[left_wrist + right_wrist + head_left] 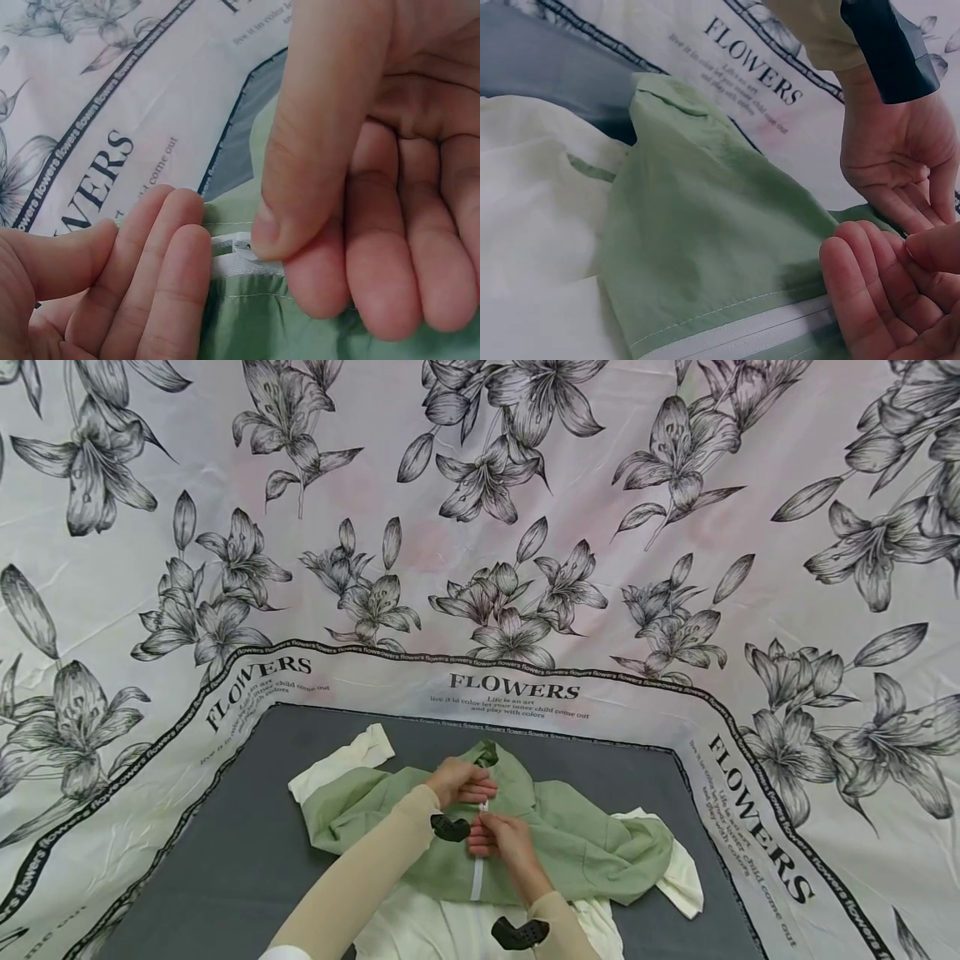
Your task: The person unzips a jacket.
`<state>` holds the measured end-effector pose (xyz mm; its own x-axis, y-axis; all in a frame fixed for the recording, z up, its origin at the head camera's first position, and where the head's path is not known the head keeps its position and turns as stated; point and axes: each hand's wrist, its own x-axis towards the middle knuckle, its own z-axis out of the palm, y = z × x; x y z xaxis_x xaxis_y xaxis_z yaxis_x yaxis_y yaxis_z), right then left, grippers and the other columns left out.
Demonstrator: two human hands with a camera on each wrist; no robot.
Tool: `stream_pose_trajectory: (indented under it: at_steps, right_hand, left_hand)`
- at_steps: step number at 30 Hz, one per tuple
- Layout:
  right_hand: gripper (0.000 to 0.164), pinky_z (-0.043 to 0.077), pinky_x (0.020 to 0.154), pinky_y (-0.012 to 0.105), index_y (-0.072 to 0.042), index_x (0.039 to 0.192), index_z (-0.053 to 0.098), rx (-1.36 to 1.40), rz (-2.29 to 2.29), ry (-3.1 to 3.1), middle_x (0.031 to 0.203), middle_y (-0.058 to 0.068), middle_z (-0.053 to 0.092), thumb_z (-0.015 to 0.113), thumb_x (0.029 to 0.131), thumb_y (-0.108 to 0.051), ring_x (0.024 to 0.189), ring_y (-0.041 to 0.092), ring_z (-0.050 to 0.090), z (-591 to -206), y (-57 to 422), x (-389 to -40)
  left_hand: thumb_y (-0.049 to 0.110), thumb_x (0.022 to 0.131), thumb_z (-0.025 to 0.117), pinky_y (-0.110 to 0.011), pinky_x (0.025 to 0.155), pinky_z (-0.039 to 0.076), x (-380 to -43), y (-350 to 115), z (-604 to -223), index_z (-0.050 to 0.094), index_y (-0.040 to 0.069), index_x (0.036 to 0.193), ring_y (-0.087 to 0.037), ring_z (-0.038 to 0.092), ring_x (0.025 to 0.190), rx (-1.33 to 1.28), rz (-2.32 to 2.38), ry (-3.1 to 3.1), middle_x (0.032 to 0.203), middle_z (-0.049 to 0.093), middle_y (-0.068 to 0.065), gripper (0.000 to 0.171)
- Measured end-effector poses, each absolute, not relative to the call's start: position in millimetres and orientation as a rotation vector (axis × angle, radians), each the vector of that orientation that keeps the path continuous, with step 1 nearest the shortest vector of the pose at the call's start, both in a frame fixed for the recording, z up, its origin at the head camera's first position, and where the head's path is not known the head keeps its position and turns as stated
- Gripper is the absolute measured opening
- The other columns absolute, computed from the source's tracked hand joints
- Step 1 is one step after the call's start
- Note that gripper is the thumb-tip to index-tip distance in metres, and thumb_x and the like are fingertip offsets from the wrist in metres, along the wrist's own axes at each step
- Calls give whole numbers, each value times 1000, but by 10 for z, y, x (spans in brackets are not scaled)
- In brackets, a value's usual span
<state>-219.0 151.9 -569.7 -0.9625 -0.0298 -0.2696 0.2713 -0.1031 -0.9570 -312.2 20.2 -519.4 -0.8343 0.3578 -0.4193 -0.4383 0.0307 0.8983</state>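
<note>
A jacket with a green upper part and cream sleeves and lower body lies spread out, its white zipper running down the middle. Thumb and forefinger of my right hand pinch the zipper pull; the other fingers lie beside it. Just above, near the collar, is my left hand, its thumb against its fingers at the jacket's edge; the fabric in its grip is mostly hidden. Between the hands the zipper tapes stand slightly apart in the left wrist view.
Under the jacket is a dark grey surface bordered by a printed band reading FLOWERS. White cloth with black lily drawings rises behind and at both sides. Black wrist devices sit on both forearms.
</note>
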Motion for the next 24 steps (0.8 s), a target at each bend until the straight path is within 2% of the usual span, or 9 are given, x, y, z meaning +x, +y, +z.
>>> stream_pose_trajectory:
  at_steps: [15, 24]
  right_hand:
    - [33, 64, 66, 26, 9, 103, 71, 286, -2190, 1906, 76, -1, 74, 59, 102, -21, 68, 8, 73, -5710, 1587, -2082]
    - [39, 64, 66, 25, 14, 110, 68, 268, -2179, 1905, 78, -2, 75, 58, 102, -23, 68, 7, 72, -5710, 1577, -2007]
  left_hand:
    - [8, 100, 59, -32, 79, 65, -3158, 254, -5158, 67, -11, 122, -23, 78, 91, -105, 1874, 1802, 107, 76, -22, 30]
    - [8, 100, 59, -29, 77, 65, -3215, 253, -5125, 68, -12, 120, -22, 79, 89, -136, 1865, 1816, 107, 76, -22, 29]
